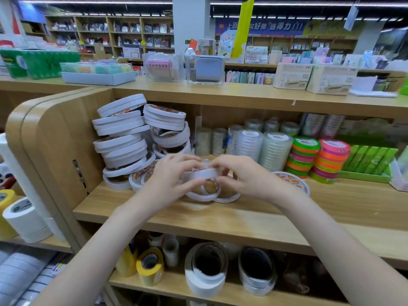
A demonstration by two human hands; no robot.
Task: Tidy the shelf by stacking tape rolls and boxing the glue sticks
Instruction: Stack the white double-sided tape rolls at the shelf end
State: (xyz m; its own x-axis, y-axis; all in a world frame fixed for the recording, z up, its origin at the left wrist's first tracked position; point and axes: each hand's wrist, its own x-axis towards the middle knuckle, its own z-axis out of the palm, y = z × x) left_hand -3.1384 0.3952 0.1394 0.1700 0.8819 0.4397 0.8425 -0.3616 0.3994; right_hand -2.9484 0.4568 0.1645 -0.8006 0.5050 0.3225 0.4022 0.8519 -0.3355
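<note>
While you stood at a light wooden shelf (242,215) in a stationery shop, both your hands met over its middle board. Your left hand (170,175) and right hand (240,175) each curled their fingers round a thin white tape roll (199,174), held flat just above the board, its edges blurred. Beneath it lay two more thin white rolls (212,195), flat on the wood and touching each other. Left of your hands, a leaning, untidy pile of white tape rolls (125,142) rose against the rounded side panel (57,138). To the right stood stacks of clear tape (262,146), then neon green, orange and pink rolls (318,160), then a green box (371,162). One printed roll (291,181) lay flat by your right wrist. On the board below sat yellow tape (150,266) and large grey and white rolls (207,268). On top of the unit stood pale cartons (313,79) and clear plastic cases (183,67). Behind, long rows of stocked shelving (110,34) ran under strip lights (309,4), with a blue banner (260,26).
</note>
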